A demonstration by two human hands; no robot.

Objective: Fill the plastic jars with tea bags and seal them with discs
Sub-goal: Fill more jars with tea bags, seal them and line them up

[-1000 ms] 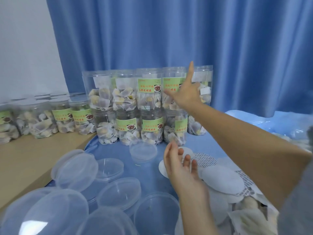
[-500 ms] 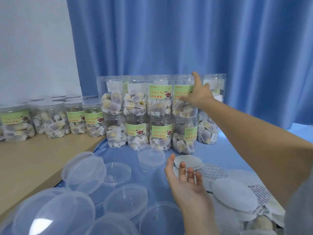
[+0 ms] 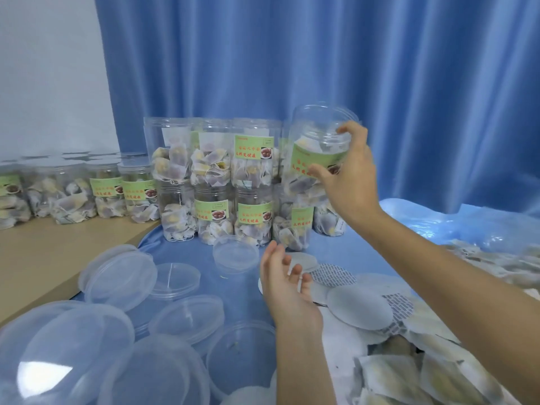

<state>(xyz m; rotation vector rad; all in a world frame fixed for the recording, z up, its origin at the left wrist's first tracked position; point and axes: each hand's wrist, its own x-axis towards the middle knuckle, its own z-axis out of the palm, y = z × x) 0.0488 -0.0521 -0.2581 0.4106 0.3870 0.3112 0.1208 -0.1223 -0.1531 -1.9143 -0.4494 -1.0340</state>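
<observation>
Nine clear plastic jars with green labels stand stacked in two tiers (image 3: 217,182) on the blue tablecloth (image 3: 236,290) before the blue curtain (image 3: 292,54), five showing in the lower tier and four in the upper; the far right ones are partly hidden, so the count may be short. A row of at least five more lidded jars (image 3: 108,191) sits on the tan wooden shelf (image 3: 43,264) to the left. The right hand (image 3: 346,176) is raised with the arm outstretched, thumb and fingers curled round one more clear green-labelled jar (image 3: 317,150), held tilted in the air just above the right end of the stack, its mouth uncovered. Tea bags fill its lower part, as they fill every stacked jar. The left hand (image 3: 287,283) hovers low over the cloth, palm up, fingers loosely curled and holding nothing. About nine clear round plastic lids (image 3: 122,276) lie overlapping in the near left, one more (image 3: 236,253) alone by the stack. White paper sealing discs (image 3: 361,309), at least five, lie scattered on the right, some showing a printed patterned side. Loose tea bags (image 3: 420,375) are heaped at the near right corner, too jumbled to count.
</observation>
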